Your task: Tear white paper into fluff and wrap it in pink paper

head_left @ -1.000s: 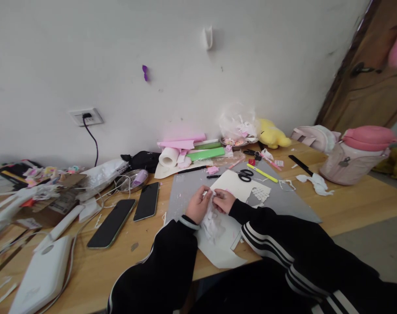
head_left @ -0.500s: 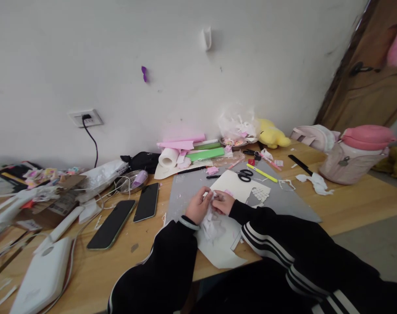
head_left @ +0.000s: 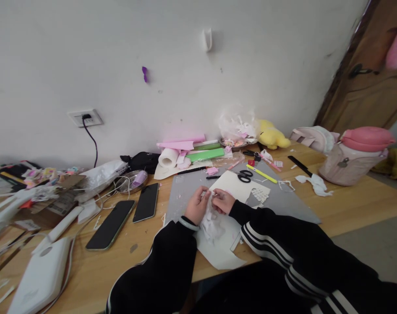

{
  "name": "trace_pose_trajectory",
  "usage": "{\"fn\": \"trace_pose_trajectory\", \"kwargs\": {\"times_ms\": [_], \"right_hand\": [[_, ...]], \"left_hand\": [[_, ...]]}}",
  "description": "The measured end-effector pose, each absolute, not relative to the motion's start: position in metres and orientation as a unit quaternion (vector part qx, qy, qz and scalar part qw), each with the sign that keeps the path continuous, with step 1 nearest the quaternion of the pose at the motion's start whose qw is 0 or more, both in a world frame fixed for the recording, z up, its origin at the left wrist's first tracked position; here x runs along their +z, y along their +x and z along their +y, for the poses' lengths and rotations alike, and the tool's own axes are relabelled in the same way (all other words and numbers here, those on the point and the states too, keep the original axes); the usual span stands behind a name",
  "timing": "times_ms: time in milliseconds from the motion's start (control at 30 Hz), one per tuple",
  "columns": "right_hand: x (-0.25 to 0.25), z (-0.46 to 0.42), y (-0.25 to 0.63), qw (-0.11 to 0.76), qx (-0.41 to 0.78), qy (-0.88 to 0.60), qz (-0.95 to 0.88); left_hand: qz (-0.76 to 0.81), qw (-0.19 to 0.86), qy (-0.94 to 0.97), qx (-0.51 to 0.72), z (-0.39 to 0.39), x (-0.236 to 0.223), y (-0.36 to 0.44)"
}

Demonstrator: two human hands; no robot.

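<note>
Between my two hands hangs a crumpled white tissue (head_left: 212, 224), its lower part loose over a sheet of white paper (head_left: 223, 253). My left hand (head_left: 197, 206) pinches the tissue's upper edge from the left. From the right, the curled fingers of my right hand (head_left: 223, 201) close on the same edge, close beside the left fingertips. Whether something smaller sits between the fingertips is too small to tell. Black-handled scissors (head_left: 245, 176) lie just beyond my right hand, near a cut-out white lattice piece (head_left: 261, 194). A grey mat (head_left: 293, 207) lies under the paper.
Two phones (head_left: 111, 224) and a white power bank (head_left: 43, 274) lie on the left. A paper roll (head_left: 168, 158), green sheets (head_left: 207, 154) and a yellow plush toy (head_left: 272, 134) line the wall. A yellow marker (head_left: 261, 173) and a pink-lidded container (head_left: 355, 155) are on the right.
My right fingers have shifted very slightly at the tissue's upper edge. Both hands stay in nearly the same place, and the things on the table have not moved.
</note>
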State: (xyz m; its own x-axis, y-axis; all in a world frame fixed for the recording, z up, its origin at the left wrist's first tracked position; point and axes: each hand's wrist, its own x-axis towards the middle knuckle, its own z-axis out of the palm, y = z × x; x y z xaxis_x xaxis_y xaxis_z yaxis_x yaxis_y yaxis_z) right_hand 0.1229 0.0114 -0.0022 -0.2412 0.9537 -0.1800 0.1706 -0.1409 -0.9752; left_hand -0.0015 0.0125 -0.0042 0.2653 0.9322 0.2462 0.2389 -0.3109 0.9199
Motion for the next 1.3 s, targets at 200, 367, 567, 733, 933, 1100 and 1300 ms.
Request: {"fn": "trace_pose_trajectory", "kwargs": {"times_ms": [200,367,567,733,933,1100,1300], "right_hand": [[-0.006,0.01,0.121,0.347,0.564,-0.495,-0.562],[0.0,0.008,0.121,0.353,0.53,-0.521,-0.568],[0.003,0.007,0.122,0.336,0.555,-0.504,-0.571],[-0.003,0.007,0.121,0.34,0.542,-0.504,-0.58],[-0.007,0.01,0.12,0.342,0.515,-0.537,-0.574],[-0.007,0.01,0.121,0.329,0.543,-0.518,-0.574],[0.001,0.008,0.121,0.355,0.513,-0.549,-0.557]], "left_hand": [[0.431,0.389,0.707,0.404,0.013,-0.007,-0.001],[0.428,0.378,0.705,0.421,0.013,-0.007,-0.001],[0.426,0.373,0.715,0.411,0.013,-0.005,-0.001],[0.432,0.364,0.724,0.397,0.012,-0.005,-0.001],[0.429,0.368,0.714,0.414,0.013,-0.005,-0.001],[0.421,0.385,0.709,0.413,0.013,-0.005,-0.001],[0.428,0.371,0.706,0.425,0.012,-0.004,-0.001]]}}
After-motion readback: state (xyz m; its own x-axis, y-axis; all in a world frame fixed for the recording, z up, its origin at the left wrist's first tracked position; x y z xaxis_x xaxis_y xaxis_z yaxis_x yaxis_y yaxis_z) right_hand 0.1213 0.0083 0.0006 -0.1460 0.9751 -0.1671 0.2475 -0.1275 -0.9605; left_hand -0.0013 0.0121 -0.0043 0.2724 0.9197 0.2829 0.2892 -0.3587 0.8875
